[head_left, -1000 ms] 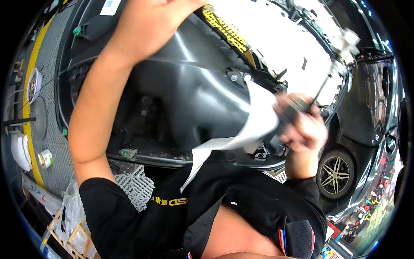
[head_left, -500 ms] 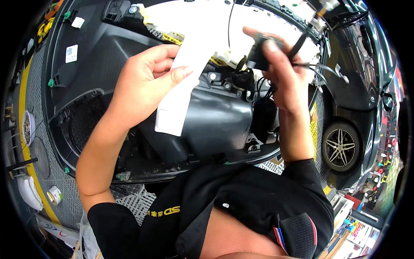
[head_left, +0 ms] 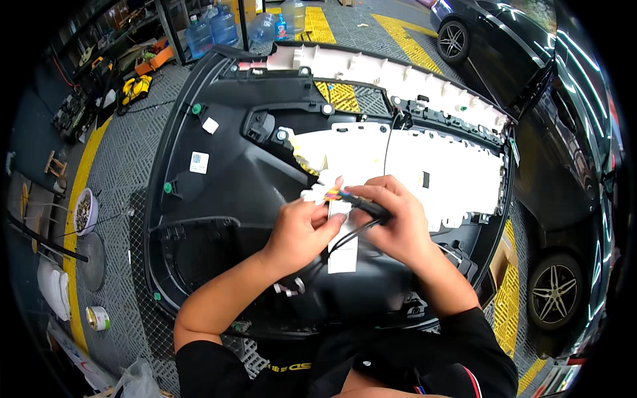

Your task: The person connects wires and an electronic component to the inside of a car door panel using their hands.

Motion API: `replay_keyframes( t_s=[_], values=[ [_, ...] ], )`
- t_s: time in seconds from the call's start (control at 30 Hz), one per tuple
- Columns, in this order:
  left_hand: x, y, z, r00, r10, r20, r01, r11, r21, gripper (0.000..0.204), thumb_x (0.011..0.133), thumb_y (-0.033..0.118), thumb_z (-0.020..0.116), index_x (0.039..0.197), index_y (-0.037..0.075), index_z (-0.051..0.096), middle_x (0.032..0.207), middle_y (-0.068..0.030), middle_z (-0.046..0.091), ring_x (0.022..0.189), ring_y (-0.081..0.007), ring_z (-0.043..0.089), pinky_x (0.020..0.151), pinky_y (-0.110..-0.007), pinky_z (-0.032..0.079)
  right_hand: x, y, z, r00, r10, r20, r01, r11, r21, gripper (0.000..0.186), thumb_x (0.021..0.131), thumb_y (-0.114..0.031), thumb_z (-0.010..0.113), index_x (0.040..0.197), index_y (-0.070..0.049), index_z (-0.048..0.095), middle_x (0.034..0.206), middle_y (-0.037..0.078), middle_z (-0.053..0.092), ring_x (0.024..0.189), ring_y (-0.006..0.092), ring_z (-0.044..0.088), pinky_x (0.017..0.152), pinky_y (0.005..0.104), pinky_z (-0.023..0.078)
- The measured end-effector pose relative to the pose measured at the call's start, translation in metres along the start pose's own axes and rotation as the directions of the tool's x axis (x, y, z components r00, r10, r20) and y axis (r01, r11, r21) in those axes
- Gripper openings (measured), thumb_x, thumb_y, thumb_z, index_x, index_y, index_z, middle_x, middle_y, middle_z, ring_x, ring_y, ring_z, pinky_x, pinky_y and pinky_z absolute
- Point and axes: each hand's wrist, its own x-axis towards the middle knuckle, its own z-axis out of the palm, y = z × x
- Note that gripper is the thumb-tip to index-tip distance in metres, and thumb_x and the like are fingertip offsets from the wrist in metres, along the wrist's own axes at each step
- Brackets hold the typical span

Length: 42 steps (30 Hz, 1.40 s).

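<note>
My two hands meet above a black car door panel (head_left: 235, 199) that lies flat. My left hand (head_left: 298, 232) is closed, pinching a white plug (head_left: 318, 191) at the end of a wiring harness. Thin coloured wires run from the plug into a black sleeve (head_left: 368, 207), around which my right hand (head_left: 401, 225) is closed. A loop of black cable (head_left: 355, 235) hangs beneath the fingers. Under both hands a white strip (head_left: 342, 259) hangs or lies over the panel; whether the fingers grip it too is hidden.
White padding (head_left: 424, 169) covers the panel's right half, with a pale trim strip (head_left: 371, 69) along its far edge. A dark car (head_left: 554, 292) stands at the right. On the floor at left are a bowl of small parts (head_left: 85, 212) and a can (head_left: 97, 318). Water bottles (head_left: 222, 28) stand behind.
My hands have come together from apart. My left hand has gone from the white strip to the plug. The black box-like part in my right hand no longer shows. The view has shifted, revealing more floor.
</note>
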Motion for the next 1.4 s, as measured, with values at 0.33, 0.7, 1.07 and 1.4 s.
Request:
replay_keyframes(
  t_s=[0.33,0.7,1.07,1.4],
  values=[
    [-0.003,0.024,0.004,0.99,-0.057,0.126,0.078,0.983,-0.165,0.081,0.089,-0.017,0.06,0.162,0.005,0.032,0.122,-0.0098,0.07,0.099,-0.0077,0.064,0.084,-0.021,0.05,-0.013,-0.002,-0.005,0.99,-0.134,-0.044,0.121,0.967,-0.226,0.058,0.069,-0.007,0.081,0.124,-0.027,0.075,0.11,-0.003,0.069,0.08,0.0202,0.072,0.062,0.0333,0.056],
    [-0.01,0.024,0.008,0.994,-0.071,0.077,0.066,0.996,0.067,0.071,0.094,-0.007,0.063,0.159,0.009,0.042,0.094,0.0002,0.059,0.071,-0.0006,0.047,0.062,-0.02,0.046,-0.018,0.005,-0.008,0.994,-0.09,-0.068,0.083,0.992,-0.096,0.051,0.07,-0.01,0.083,0.117,-0.027,0.076,0.102,-0.002,0.066,0.083,0.0214,0.07,0.066,0.0356,0.056],
    [-0.009,0.033,0.004,0.989,-0.088,0.119,0.088,0.996,0.006,0.077,0.088,-0.013,0.059,0.16,0.003,0.036,0.08,0.0056,0.055,0.07,-0.0019,0.046,0.065,-0.019,0.042,-0.02,0.0,-0.018,0.994,-0.088,-0.066,0.093,0.993,0.075,0.037,0.068,0.002,0.081,0.101,-0.014,0.076,0.103,0.004,0.067,0.09,0.0243,0.07,0.073,0.0334,0.056],
    [0.019,0.066,-0.076,0.814,0.374,-0.444,-0.366,0.924,0.108,0.078,0.092,-0.017,0.054,0.163,0.0,0.024,0.141,-0.0221,0.06,0.124,-0.0249,0.063,0.105,-0.036,0.051,-0.01,0.007,-0.027,0.9,0.409,0.152,-0.381,0.566,0.731,0.015,0.094,-0.011,0.077,0.102,-0.003,0.068,0.096,0.0,0.067,0.087,0.0078,0.06,0.078,0.0276,0.049]
  ],
)
